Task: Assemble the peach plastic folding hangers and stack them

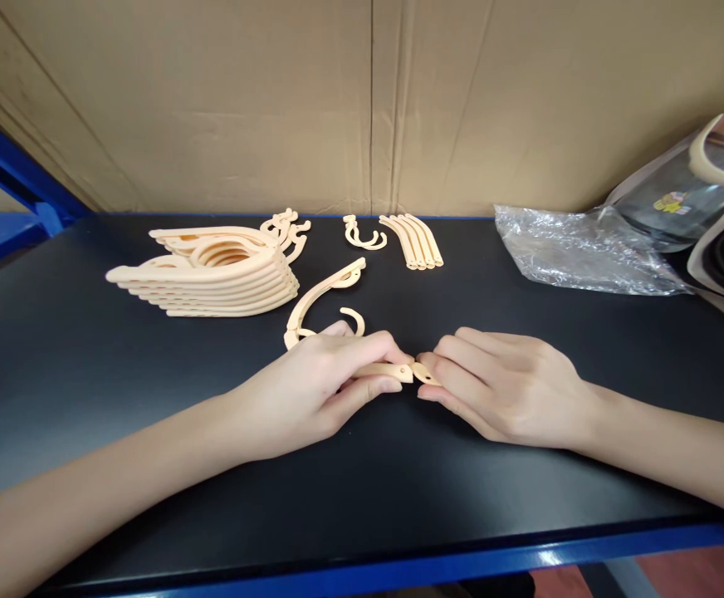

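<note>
My left hand (325, 382) is closed around a cream plastic hanger arm (393, 371), low over the black table (88, 365). My right hand (505, 384) is closed on a second cream piece (425, 374), and the two ends meet between my fingertips. Just behind my left hand lie a curved hanger arm with a hook (321, 295) and a small loose hook (355, 318).
A stack of assembled cream hangers (212, 274) sits at the back left. Loose hooks (362, 237) and several straight arms (413, 241) lie at the back centre. A crumpled clear plastic bag (577, 249) and a clear-fronted case (704, 199) are at the right. Cardboard (362, 100) forms the back wall.
</note>
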Demonstrator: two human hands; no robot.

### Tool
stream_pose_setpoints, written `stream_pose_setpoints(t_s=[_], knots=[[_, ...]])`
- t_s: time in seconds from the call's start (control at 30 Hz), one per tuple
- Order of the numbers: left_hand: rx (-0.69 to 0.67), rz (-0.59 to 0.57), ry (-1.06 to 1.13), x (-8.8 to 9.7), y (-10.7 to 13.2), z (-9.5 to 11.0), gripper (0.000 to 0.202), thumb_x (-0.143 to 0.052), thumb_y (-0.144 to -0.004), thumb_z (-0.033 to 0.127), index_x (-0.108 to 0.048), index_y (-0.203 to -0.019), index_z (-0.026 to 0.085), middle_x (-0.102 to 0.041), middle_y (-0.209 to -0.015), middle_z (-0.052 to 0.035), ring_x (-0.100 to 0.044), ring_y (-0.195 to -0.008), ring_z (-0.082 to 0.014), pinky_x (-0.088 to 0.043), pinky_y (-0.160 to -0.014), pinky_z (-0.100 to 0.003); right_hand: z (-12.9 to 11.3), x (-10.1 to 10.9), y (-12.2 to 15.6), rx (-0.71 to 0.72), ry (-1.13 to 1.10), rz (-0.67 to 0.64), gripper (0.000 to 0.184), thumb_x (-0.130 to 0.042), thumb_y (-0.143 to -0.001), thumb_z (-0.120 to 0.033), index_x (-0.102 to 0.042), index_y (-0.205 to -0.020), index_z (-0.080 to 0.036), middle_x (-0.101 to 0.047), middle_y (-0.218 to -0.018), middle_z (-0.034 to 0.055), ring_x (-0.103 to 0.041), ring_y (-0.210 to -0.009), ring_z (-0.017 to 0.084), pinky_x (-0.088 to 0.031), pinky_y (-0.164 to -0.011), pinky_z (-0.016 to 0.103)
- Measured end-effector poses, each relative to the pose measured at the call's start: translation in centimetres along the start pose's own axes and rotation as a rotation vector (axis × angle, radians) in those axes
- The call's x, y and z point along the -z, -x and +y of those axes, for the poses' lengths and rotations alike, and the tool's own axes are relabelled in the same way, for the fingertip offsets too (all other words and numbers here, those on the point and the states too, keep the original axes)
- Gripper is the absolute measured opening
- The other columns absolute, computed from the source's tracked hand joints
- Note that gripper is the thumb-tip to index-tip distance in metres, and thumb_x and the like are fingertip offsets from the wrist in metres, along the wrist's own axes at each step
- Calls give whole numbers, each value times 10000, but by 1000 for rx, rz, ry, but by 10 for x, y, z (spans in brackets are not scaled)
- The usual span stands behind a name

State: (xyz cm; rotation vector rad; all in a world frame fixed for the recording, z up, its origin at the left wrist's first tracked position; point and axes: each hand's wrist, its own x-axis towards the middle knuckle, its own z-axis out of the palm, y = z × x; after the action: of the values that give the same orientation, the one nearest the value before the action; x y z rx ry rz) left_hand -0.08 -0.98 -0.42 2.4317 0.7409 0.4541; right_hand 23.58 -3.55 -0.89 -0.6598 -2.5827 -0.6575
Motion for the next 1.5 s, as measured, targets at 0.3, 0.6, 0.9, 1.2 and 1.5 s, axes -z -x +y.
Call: stream_pose_setpoints(t_s=[0.3,0.6,0.9,1.2,1.5], knots=[[15,-17,-33,1,0,-1,139,-460,-997,270,-590,-1023,232,-665,-747,69,-504,-697,-126,-367,-715,-241,-2,-1,1,-2,6,2,281,-518,-968,-301,-602,-746,-150,-572,-652,9,-448,-577,143,-347,-495,275],[-108,37,-93,6,-1,-1,198,-502,-976,285,-607,-1119,197,-669,-953,-2,-582,-881,-141,-442,-809,-246,5,-4,3,-45,-204,-38,288,-489,-957,-279,-640,-752,-145,-630,-706,41,-499,-607,150,-372,-538,293],[149,222,-212,4,-1,-9,337,-546,-910,358,-615,-1191,185,-555,-1289,-96,-511,-1187,-259,-579,-637,-267,15,-8,1,-78,-334,-94,165,-498,-911,-192,-643,-853,-137,-666,-983,96,-580,-921,208,-441,-895,393],[124,278,-259,-2,-2,-20,249,-573,-911,299,-630,-1129,192,-615,-1226,-68,-560,-1155,-239,-532,-929,-402,15,-8,-1,-35,-435,-174,207,-443,-956,-130,-647,-996,-127,-622,-1124,124,-546,-984,215,-462,-837,370],[162,265,-356,-3,-1,-14,223,-558,-931,306,-609,-1125,210,-628,-1168,-41,-591,-1062,-227,-514,-907,-416,13,-3,3,-66,-642,-227,138,-456,-928,-143,-590,-896,-149,-585,-1104,118,-541,-929,170,-498,-741,285]])
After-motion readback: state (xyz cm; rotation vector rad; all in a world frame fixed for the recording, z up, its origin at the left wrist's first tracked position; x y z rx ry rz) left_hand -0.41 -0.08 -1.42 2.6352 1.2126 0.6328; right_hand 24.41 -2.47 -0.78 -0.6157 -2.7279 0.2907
